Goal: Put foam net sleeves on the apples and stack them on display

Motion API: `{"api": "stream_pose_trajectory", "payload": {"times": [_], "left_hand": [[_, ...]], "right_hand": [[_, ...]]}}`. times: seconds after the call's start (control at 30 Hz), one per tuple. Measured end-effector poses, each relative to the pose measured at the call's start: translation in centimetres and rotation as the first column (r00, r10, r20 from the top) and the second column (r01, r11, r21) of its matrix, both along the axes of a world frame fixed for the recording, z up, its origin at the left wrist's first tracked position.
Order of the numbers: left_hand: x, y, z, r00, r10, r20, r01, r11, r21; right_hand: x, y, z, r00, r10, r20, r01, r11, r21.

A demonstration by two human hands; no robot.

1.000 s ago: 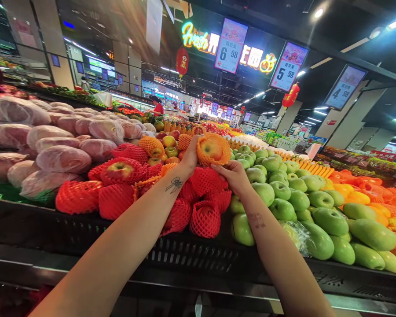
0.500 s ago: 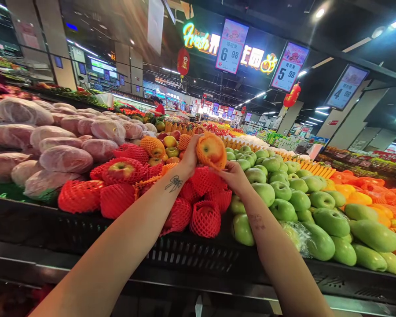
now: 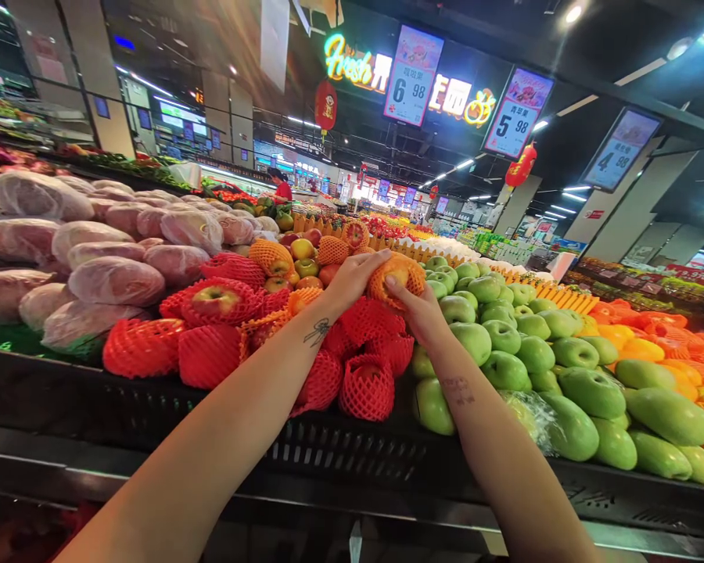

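Note:
An apple in an orange foam net (image 3: 400, 274) is up above the red-netted fruit. My right hand (image 3: 419, 311) grips it from the right, thumb across its front. My left hand (image 3: 357, 277) is at the apple's left side, with its fingers stretched out along the upper left edge; whether they press on it is hard to see. Below both hands lie several apples in red foam nets (image 3: 368, 387). To the right of my right hand is a heap of green apples (image 3: 501, 336).
Wrapped pinkish fruit (image 3: 117, 280) is piled at the left. Orange fruit (image 3: 616, 340) lies at the far right. A black slatted display edge (image 3: 340, 453) runs along the front. Price screens (image 3: 414, 74) hang overhead. A person in red (image 3: 282, 188) is in the distance.
The netted apple has moved slightly right and down and has turned. My right thumb has come across its front. My left hand has shifted right, its fingers now stretched out.

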State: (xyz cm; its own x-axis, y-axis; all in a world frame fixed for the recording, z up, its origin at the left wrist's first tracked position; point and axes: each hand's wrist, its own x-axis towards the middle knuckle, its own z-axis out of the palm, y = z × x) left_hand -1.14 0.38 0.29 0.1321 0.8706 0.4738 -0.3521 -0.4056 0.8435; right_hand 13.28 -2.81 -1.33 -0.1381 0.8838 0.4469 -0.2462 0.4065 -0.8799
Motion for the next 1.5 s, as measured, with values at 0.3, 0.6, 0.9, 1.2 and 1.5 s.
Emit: {"api": "stream_pose_trajectory", "payload": {"times": [0.3,0.6,0.9,1.2,1.5], "left_hand": [[-0.7,-0.4,0.8,0.955,0.251,-0.156,-0.221,0.958,0.184],[-0.9,0.7,0.3,0.943,0.301,-0.142,-0.268,0.94,0.212],[-1.0,-1.0,-0.3,0.936,0.108,-0.336,0.1,0.832,0.545],[-0.8,0.8,-0.7,0.921,0.314,-0.229,-0.116,0.786,0.607],[-5.6,1.2,1.0,0.321,0.78,-0.537,-0.877,0.458,0.142]], "right_hand": [[-0.6,0.6,-0.4,0.983,-0.173,-0.057,0.173,0.985,-0.004],[-0.4,0.0,0.4,0.974,-0.211,-0.081,0.208,0.977,-0.053],[0.8,0.5,1.1,0.94,-0.262,-0.217,0.227,0.958,-0.173],[0.6,0.8,0.2,0.994,-0.105,-0.042,0.103,0.993,-0.05],[0.9,-0.2,0.8,0.991,-0.085,0.106,0.087,0.996,-0.008]]}}
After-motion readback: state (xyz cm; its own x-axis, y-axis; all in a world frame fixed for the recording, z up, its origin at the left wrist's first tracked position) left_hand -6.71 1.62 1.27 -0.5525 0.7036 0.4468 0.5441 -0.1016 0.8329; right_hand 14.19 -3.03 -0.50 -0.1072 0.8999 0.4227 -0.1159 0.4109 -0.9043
